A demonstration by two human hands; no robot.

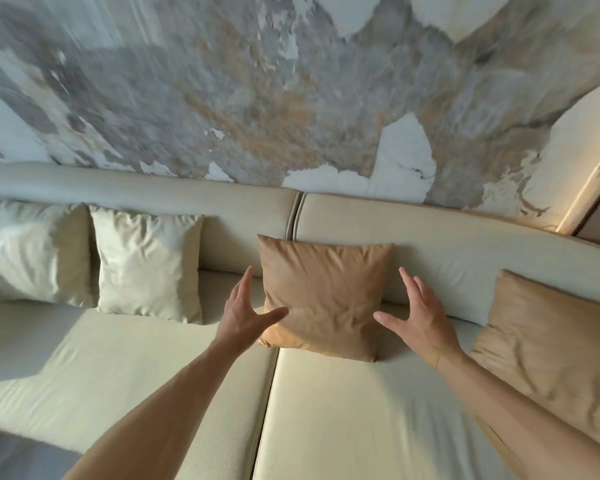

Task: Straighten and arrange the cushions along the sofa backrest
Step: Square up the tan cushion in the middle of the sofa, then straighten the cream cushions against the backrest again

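A tan cushion (326, 292) leans upright against the cream sofa backrest (447, 244), over the seam between two seat sections. My left hand (246, 313) is open at its left edge, the thumb just reaching the cushion's lower front. My right hand (420, 320) is open at its right edge, fingers spread; I cannot tell whether it touches. A second tan cushion (555, 344) leans at the far right. Two cream cushions (149, 268) (39, 251) stand side by side against the backrest on the left.
The sofa seat (343, 417) stretches wide below my arms. A marble-patterned wall (257, 98) rises behind the backrest. A lit beige panel edge (589, 188) runs diagonally at the upper right. A strip of grey floor (14, 455) shows at the bottom left.
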